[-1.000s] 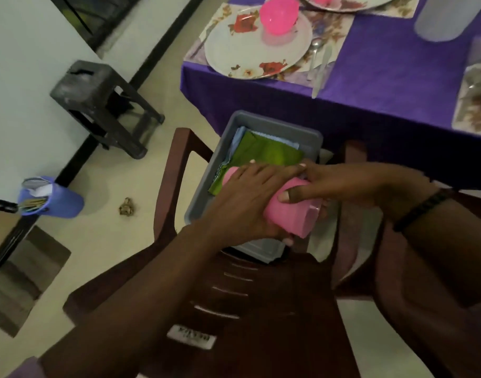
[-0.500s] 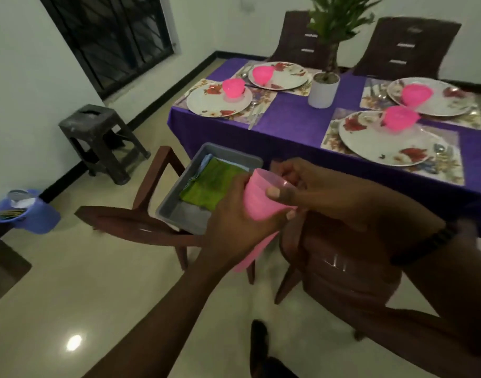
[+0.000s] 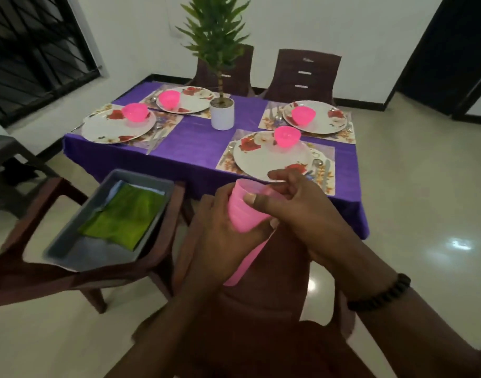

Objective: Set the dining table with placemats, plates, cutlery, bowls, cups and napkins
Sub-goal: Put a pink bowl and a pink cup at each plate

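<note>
While the purple-clothed table stands far ahead with four flowered plates, each carrying a pink bowl, a brown chair at near left bears a grey tray holding a green napkin. Nearer, the left hand wraps its curled fingers around a stack of pink cups, and the right hand pinches the top cup's rim with thumb and fingers.

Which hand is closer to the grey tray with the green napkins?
Left. The left hand grips the pink cups just right of the grey tray; the right hand holds them from their far side.
</note>
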